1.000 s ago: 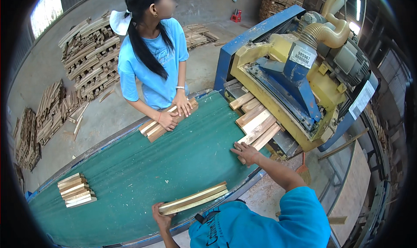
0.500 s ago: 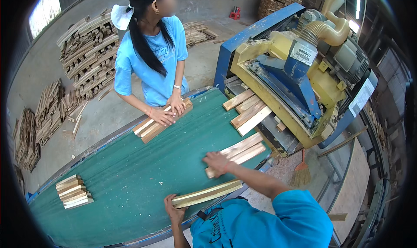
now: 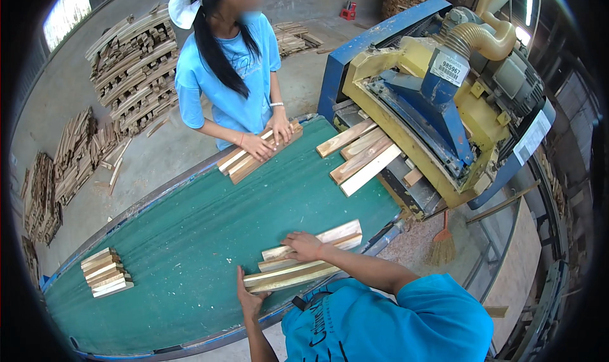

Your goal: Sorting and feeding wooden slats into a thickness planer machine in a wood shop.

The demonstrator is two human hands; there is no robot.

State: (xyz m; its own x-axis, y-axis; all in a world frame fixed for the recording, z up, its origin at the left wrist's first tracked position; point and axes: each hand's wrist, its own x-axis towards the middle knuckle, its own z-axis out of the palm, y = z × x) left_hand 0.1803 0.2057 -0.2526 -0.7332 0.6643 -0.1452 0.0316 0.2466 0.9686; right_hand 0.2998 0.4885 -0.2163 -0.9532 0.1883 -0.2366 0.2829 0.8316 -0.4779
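Observation:
Near my edge of the green belt, my left hand (image 3: 248, 296) cups the left end of some wooden strips (image 3: 295, 276), its fingers up against the end and its thumb low along the side. My right hand (image 3: 304, 246) lies over more pale wooden strips (image 3: 339, 233) just beyond, fingers curled on them. These strips sit close alongside the near ones, nearly parallel. Across the belt, a co-worker's hands (image 3: 269, 140) rest on another bundle of wooden strips (image 3: 244, 162).
The green belt (image 3: 190, 235) runs from lower left to a yellow and blue machine (image 3: 406, 108). Several strips (image 3: 365, 162) stick out of it. A stepped stack of short pieces (image 3: 106, 273) sits at left. Lumber piles (image 3: 136, 70) and a broom (image 3: 442, 244) stand on the floor.
My right hand has drawn its strips left and nearer, up beside those at my left hand. The strips at the machine and the co-worker's bundle have shifted slightly within the view.

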